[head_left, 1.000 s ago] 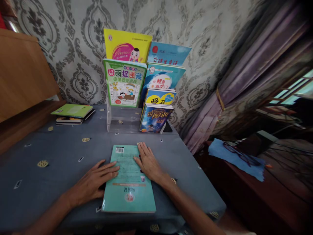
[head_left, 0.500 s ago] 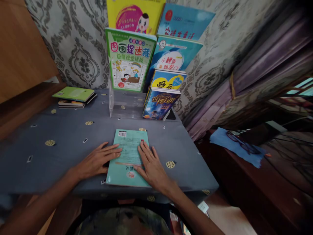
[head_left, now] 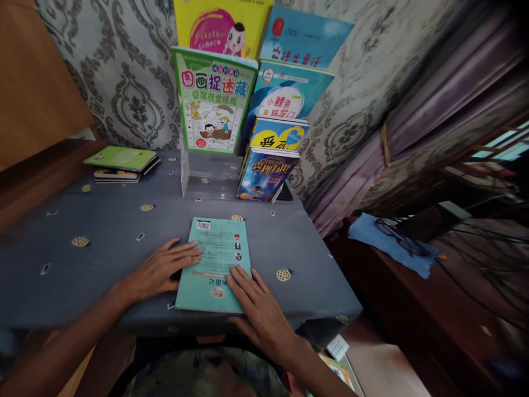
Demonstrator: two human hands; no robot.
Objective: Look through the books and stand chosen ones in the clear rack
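teal book (head_left: 217,245): flat on the patterned tablecloth (head_left: 107,215), back cover up, at the centre of this clock; the title 西游记 reads upside down at its 6 o'clock, a barcode sits at its 11, small pictures run down its 2 o'clock edge; the fine print is too small to read.
left hand (head_left: 163,268): at 9 o'clock, fingers long and laid over the book's edge, thumb spread away beside it; the grip is wide.
right hand (head_left: 260,309): at 4 to 5 o'clock, fingertips on the cover just beside the title, thumb apart from them at the near edge; the grip is wide.
clear rack (head_left: 184,176): 12 to 1 o'clock, bearing books in two columns.
rack, 12 o'clock: green book (head_left: 215,105), 图画捉迷藏 and 极限视觉挑战 below; behind it a yellow book (head_left: 194,14), lettering too small to read.
rack, 1 o'clock, back to front: blue book (head_left: 306,41), 安徒生童话; fish book (head_left: 306,85), 小鲤鱼跳龙门; yellow-and-blue book (head_left: 289,135), 爱 and a part-hidden character; dark book (head_left: 266,176), 查理九世.
stack (head_left: 119,160): 10 to 11 o'clock, a lime cover on top.
blue cloth (head_left: 367,234): 3 o'clock, off the table, glasses (head_left: 407,242) on it.
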